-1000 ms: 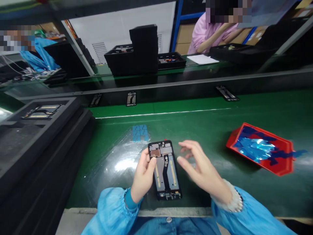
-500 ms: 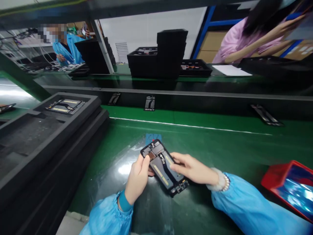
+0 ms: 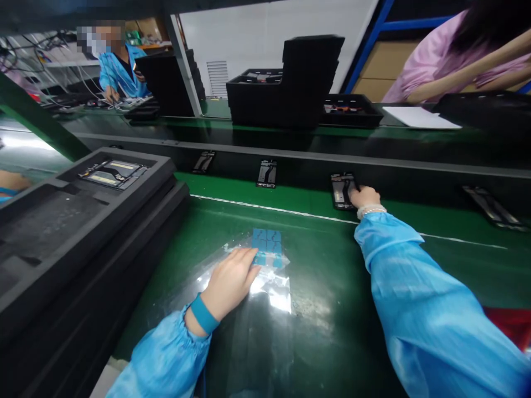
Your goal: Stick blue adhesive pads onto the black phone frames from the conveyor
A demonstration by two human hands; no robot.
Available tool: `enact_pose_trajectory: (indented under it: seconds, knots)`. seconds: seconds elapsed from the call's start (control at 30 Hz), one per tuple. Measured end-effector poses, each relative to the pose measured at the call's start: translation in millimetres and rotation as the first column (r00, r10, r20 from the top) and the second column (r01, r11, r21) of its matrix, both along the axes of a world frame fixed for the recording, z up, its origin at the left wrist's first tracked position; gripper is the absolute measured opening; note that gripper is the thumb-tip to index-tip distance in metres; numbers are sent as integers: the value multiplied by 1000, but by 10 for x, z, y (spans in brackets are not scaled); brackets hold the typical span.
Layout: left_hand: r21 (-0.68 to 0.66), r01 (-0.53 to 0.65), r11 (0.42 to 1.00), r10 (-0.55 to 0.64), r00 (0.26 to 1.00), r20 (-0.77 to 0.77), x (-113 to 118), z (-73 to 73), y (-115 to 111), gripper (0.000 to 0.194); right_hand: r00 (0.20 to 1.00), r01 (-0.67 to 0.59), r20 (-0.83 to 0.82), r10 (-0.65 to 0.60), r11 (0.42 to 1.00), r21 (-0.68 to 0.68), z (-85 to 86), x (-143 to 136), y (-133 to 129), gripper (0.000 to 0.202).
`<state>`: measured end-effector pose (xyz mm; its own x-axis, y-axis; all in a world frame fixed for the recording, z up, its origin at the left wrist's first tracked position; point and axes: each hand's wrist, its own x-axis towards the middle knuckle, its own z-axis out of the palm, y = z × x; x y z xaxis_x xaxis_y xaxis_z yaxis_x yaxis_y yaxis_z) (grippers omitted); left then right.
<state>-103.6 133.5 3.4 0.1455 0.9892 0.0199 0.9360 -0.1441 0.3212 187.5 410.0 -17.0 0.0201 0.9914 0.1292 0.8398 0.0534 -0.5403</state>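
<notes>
In the head view my right hand (image 3: pixel 367 197) reaches to the back of the bench and grips the right side of an opened phone (image 3: pixel 342 192). That phone leans upright against the dark ledge, its inner frame and black ribbon facing me. My left hand (image 3: pixel 230 281) lies open and flat, fingers stretched out. Its fingertips touch the lower left edge of a sheet of blue square stickers (image 3: pixel 266 241) on clear plastic film (image 3: pixel 269 290).
More opened phones, (image 3: pixel 266 173) one to the left and another phone (image 3: pixel 493 207) at right, lean along the ledge. Stacked black foam trays (image 3: pixel 45 221) stand at left, the top one holding a phone frame (image 3: pixel 114 173). A red bin (image 3: pixel 510 326) is partly behind my right sleeve. Two co-workers sit beyond.
Both hands held the phone above the bench before. My right hand has carried it up and back to the ledge. My left hand has let go and dropped to the blue sheet.
</notes>
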Motion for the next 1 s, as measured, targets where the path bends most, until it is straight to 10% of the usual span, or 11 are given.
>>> enact_pose_trajectory:
  seconds: [0.23, 0.37, 0.5, 0.8, 1.0]
  knots:
    - [69, 115, 991, -117, 993, 26, 197, -340, 277, 64, 981, -187, 75, 178, 973, 135, 80, -470, -669, 23]
    - [108, 60, 992, -66, 996, 53, 220, -381, 317, 48, 864, -503, 66, 499, 849, 165, 40, -839, -1583, 15]
    - [138, -19, 990, 4, 994, 108, 233, -336, 289, 20, 822, -564, 53, 567, 798, 213, -57, -988, -2168, 19]
    - [99, -36, 994, -2, 933, 359, 176, -306, 261, 44, 842, -490, -78, 534, 818, 301, -163, -1090, -2202, 16]
    - [1, 6, 1000, -5, 752, 659, 356, -125, 99, 30, 843, -449, -192, 503, 853, 265, 35, -944, -2362, 19]
